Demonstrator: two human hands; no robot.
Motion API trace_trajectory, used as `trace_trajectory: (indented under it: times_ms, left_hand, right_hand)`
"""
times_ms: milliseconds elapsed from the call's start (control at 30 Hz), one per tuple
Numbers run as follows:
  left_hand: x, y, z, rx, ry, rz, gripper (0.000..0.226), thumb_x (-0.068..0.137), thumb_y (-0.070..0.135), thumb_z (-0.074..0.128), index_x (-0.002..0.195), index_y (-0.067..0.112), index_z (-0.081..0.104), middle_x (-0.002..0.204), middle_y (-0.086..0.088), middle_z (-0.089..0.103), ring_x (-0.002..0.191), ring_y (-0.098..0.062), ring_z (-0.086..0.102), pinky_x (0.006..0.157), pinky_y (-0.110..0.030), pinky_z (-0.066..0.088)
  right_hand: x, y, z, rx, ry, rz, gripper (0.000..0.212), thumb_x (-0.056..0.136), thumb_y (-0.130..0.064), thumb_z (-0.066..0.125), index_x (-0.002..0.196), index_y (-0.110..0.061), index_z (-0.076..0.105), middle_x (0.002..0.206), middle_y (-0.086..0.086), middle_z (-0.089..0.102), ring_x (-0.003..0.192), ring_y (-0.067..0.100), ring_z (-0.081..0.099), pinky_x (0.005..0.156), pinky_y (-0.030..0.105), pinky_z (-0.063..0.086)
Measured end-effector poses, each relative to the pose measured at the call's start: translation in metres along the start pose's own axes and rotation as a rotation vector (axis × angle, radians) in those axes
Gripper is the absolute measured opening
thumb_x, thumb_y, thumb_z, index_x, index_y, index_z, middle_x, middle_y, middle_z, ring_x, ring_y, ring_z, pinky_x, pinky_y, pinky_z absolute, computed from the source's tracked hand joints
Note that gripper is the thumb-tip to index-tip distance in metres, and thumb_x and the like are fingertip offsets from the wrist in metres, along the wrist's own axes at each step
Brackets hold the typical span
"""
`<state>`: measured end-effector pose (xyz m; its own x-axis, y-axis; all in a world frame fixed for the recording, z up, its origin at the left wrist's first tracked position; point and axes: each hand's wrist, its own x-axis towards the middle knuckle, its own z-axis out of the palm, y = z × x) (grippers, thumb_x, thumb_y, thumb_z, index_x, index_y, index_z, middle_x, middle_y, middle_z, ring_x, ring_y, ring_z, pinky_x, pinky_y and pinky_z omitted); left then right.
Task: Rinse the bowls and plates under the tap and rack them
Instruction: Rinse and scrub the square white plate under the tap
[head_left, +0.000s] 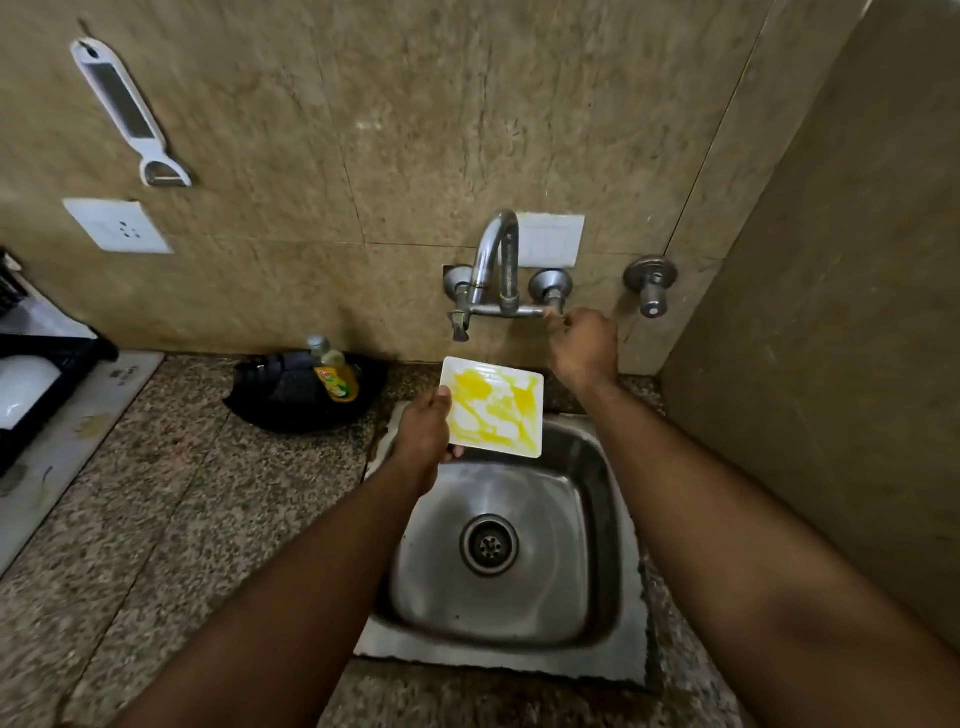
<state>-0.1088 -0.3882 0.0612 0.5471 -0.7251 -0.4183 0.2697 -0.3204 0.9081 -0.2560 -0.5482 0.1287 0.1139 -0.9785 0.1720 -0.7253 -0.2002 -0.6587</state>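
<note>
Head camera, looking down at a kitchen corner: mottled tan stone wall (415, 130) fills the upper half of the frame and turns forward along the right edge, above a speckled granite counter (171, 519) spread across the lower left. A square steel sink (597, 613) with a round drain (489, 544) sits at lower centre. At the left edge stands a black rack (36, 374) on a pale mat (its contents are hard to make out). A black pan (291, 400) lies on the counter left of centre, with a yellow dish-soap bottle (335, 376) standing in it. A chrome tap (493, 270) is mounted on the wall at centre, a separate valve (650, 288) to its right. A white peeler-grater (127, 109) hangs at upper left above a white wall socket (117, 226). The person's left hand (423, 434) grips the left edge of a square white plate (496, 408), smeared yellow, holding it over the sink's back rim, just below and right of the spout. The right hand (584, 345), well apart from the left, is curled around the tap's right-hand knob (553, 306).
</note>
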Motion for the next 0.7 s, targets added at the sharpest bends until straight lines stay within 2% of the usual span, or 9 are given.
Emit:
trace_trajectory:
  times_ms: [100, 167, 233, 300, 400, 433, 500, 567, 700]
  left_hand:
    - [0.003, 0.002, 0.0, 0.009, 0.018, 0.004, 0.039, 0.108, 0.04, 0.046, 0.115, 0.005, 0.064, 0.071, -0.012, 0.061, 0.04, -0.016, 0.051, 0.036, -0.02, 0.038]
    - [0.005, 0.002, -0.002, 0.014, 0.028, 0.016, 0.039, 0.108, 0.04, 0.046, 0.115, 0.006, 0.064, 0.07, -0.012, 0.06, 0.039, -0.017, 0.05, 0.035, -0.021, 0.037]
    - [0.006, 0.002, -0.003, 0.026, 0.034, 0.029, 0.038, 0.108, 0.039, 0.046, 0.116, 0.006, 0.063, 0.07, -0.012, 0.059, 0.039, -0.016, 0.05, 0.034, -0.021, 0.037]
    - [0.007, 0.001, -0.004, 0.039, 0.052, 0.052, 0.037, 0.108, 0.037, 0.047, 0.114, 0.005, 0.063, 0.071, -0.012, 0.058, 0.04, -0.015, 0.051, 0.034, -0.022, 0.037]
    - [0.011, 0.0, -0.008, 0.054, 0.088, 0.116, 0.035, 0.108, 0.036, 0.049, 0.106, 0.004, 0.064, 0.073, -0.014, 0.057, 0.045, -0.021, 0.052, 0.035, -0.024, 0.04]
    - [0.013, -0.002, -0.01, 0.07, 0.104, 0.143, 0.034, 0.107, 0.037, 0.051, 0.1, 0.007, 0.065, 0.074, -0.014, 0.058, 0.051, -0.025, 0.055, 0.039, -0.027, 0.043]
    - [0.021, -0.008, -0.017, 0.134, 0.135, 0.2, 0.035, 0.101, 0.048, 0.053, 0.091, 0.018, 0.067, 0.075, -0.011, 0.065, 0.062, -0.032, 0.062, 0.049, -0.044, 0.053]
    - [0.04, -0.023, -0.027, 0.248, 0.167, 0.247, 0.04, 0.093, 0.064, 0.05, 0.088, 0.028, 0.067, 0.079, -0.008, 0.07, 0.071, -0.038, 0.07, 0.061, -0.062, 0.058]
    - [0.024, -0.017, -0.026, 0.341, 0.186, 0.331, 0.048, 0.094, 0.064, 0.044, 0.094, 0.021, 0.066, 0.09, -0.008, 0.073, 0.082, -0.031, 0.072, 0.074, -0.049, 0.061]
  right_hand:
    - [0.002, 0.006, 0.009, 0.057, 0.027, 0.031, 0.054, 0.103, -0.045, 0.043, 0.084, -0.004, 0.073, 0.085, 0.019, 0.073, 0.08, 0.037, 0.067, 0.064, 0.03, 0.04]
    - [0.005, 0.019, 0.018, 0.196, 0.012, 0.081, 0.061, 0.097, -0.059, 0.035, 0.078, -0.012, 0.07, 0.077, 0.013, 0.073, 0.072, 0.035, 0.069, 0.069, 0.04, 0.056]
    - [0.008, 0.034, 0.028, 0.281, 0.021, 0.098, 0.062, 0.093, -0.069, 0.031, 0.076, -0.02, 0.064, 0.07, 0.006, 0.072, 0.067, 0.033, 0.069, 0.067, 0.053, 0.058]
    - [-0.016, 0.025, 0.017, 0.212, 0.045, 0.091, 0.059, 0.097, -0.065, 0.034, 0.079, -0.019, 0.065, 0.076, 0.009, 0.072, 0.072, 0.036, 0.068, 0.069, 0.05, 0.057]
    - [-0.068, 0.022, 0.008, -0.073, 0.065, -0.126, 0.04, 0.099, -0.042, 0.044, 0.1, -0.012, 0.07, 0.088, 0.015, 0.074, 0.078, 0.038, 0.068, 0.067, 0.039, 0.053]
    - [-0.086, 0.024, 0.01, -0.142, -0.001, -0.244, 0.038, 0.097, -0.038, 0.044, 0.109, -0.014, 0.071, 0.095, 0.014, 0.075, 0.084, 0.037, 0.07, 0.071, 0.039, 0.053]
    - [-0.113, 0.025, 0.018, -0.157, -0.276, -0.472, 0.042, 0.1, -0.036, 0.042, 0.127, -0.017, 0.068, 0.123, 0.01, 0.072, 0.111, 0.03, 0.068, 0.094, 0.037, 0.052]
    - [-0.132, 0.025, 0.031, -0.246, -0.517, -0.603, 0.053, 0.106, -0.044, 0.03, 0.144, -0.018, 0.056, 0.151, 0.005, 0.053, 0.142, 0.02, 0.047, 0.117, 0.04, 0.033]
    - [-0.129, 0.027, 0.055, -0.446, -0.575, -0.402, 0.08, 0.102, -0.063, 0.005, 0.162, -0.013, 0.016, 0.171, 0.005, 0.008, 0.158, 0.018, -0.002, 0.126, 0.052, 0.005]
